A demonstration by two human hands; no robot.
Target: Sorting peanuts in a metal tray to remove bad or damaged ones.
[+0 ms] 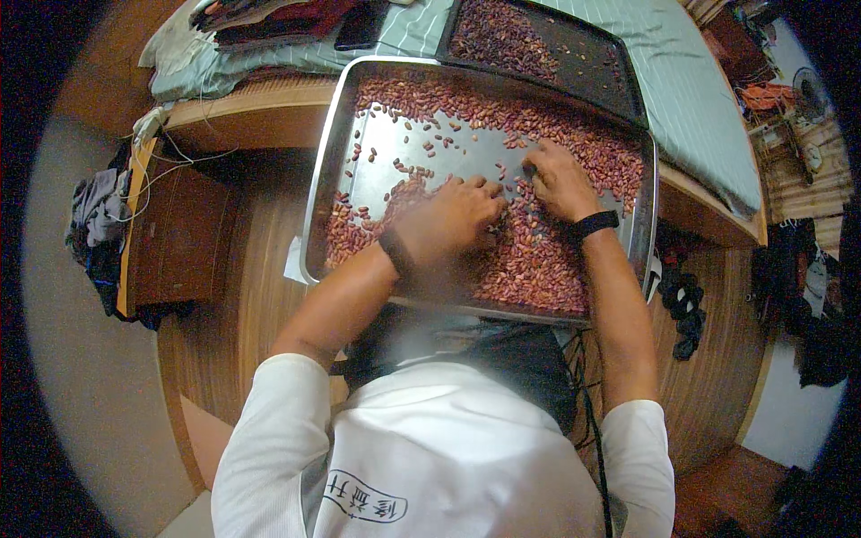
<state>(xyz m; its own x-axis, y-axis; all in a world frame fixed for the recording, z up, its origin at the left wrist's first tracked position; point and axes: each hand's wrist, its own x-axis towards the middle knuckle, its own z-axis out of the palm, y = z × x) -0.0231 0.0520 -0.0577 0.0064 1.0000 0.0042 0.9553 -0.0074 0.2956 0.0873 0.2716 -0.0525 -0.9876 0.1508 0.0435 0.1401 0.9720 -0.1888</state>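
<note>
A large metal tray [324, 155] lies before me, holding many reddish-brown beans [531, 269]. Over the middle of it is my left hand [464, 208], fingers spread above the beans, with its fingertips at the bare metal; whether it grips any beans is hidden. To its right, my right hand [558, 178] reaches into the tray with bent fingers touching the beans, and I cannot tell if one is pinched. Beans form a thick band along the far and right sides and a pile at the near side; loose ones are scattered at the upper left.
Behind the tray, a dark tray [585, 74] with darker beans and fragments rests on a bed with a striped green sheet [693, 114]. Folded clothes [276, 27] and a black phone-like object [362, 27] lie at the far left. A wooden cabinet [181, 235] stands left; cables hang at my right.
</note>
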